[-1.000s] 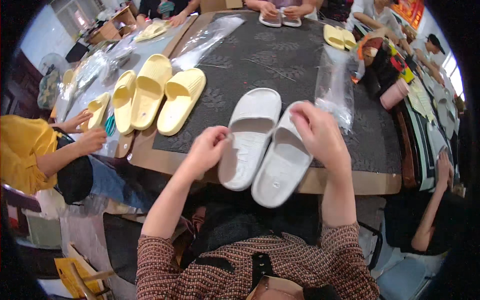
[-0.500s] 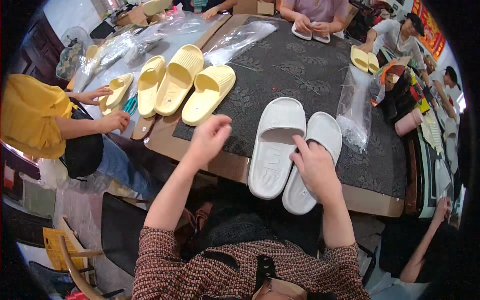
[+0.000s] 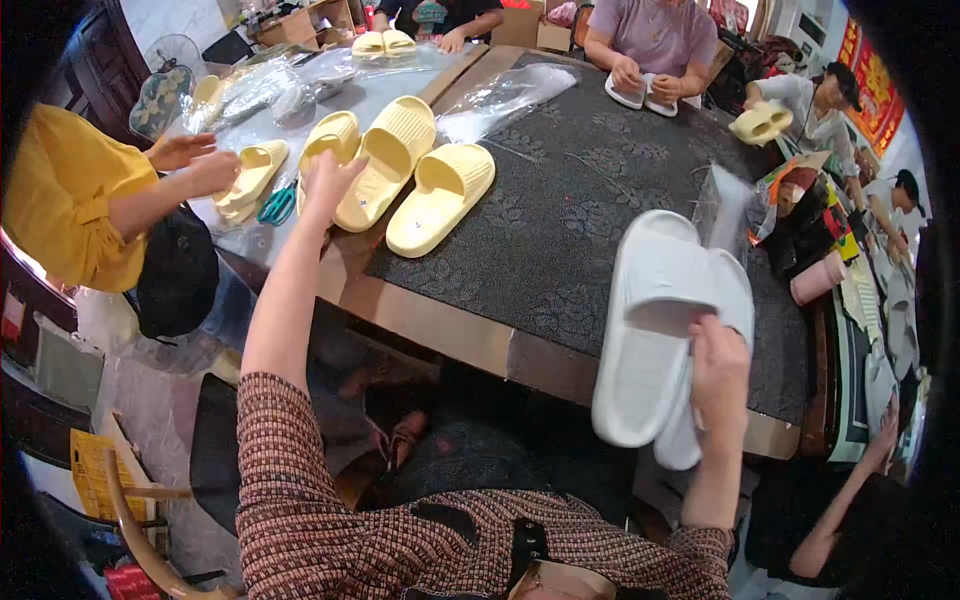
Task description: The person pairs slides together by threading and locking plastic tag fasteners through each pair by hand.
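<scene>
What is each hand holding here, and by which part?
The right hand grips the stacked pair of white slippers near their heel ends. The left hand holds nothing, reaching open toward the yellow slippers.

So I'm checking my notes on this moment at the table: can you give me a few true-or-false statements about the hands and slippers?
1. The right hand holds a pair of white slippers. True.
2. The left hand grips green scissors. False: it is open, reaching toward the yellow slippers; the scissors lie beside it.
3. The white slippers hang over the table edge. True.
4. The white pair is already bagged. False: no bag covers it.
</scene>
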### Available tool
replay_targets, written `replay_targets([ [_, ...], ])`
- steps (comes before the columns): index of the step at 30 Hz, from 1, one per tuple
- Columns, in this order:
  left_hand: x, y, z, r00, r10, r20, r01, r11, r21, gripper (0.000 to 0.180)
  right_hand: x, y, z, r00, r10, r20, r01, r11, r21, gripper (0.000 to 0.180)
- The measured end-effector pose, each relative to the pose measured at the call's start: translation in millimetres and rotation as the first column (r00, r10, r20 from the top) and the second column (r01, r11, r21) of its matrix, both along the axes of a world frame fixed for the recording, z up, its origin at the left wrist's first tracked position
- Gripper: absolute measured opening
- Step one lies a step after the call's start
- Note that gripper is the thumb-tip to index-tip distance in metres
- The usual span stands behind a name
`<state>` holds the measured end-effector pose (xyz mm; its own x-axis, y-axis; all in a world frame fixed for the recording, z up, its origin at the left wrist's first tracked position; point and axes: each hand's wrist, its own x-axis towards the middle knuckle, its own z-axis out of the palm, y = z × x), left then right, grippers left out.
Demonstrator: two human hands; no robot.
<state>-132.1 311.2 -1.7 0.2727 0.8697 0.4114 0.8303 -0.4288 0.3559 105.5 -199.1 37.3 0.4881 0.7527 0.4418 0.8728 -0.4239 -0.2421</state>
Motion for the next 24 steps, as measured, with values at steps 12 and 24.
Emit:
replay_targets([
  [12,35,43,-17,0.987,0.061,0.151,-0.037,0.988,-0.151,0.056,176,-162,-19,0.923,-0.382,0.052,0.381,0.924,0.038,0.025],
  [24,26,4,8,0.767,-0.267,0.583,0.292,0.955,0.054,0.021,131,-118,-2,0.945,-0.311,-0.104,0.326,0.926,0.190,0.023],
])
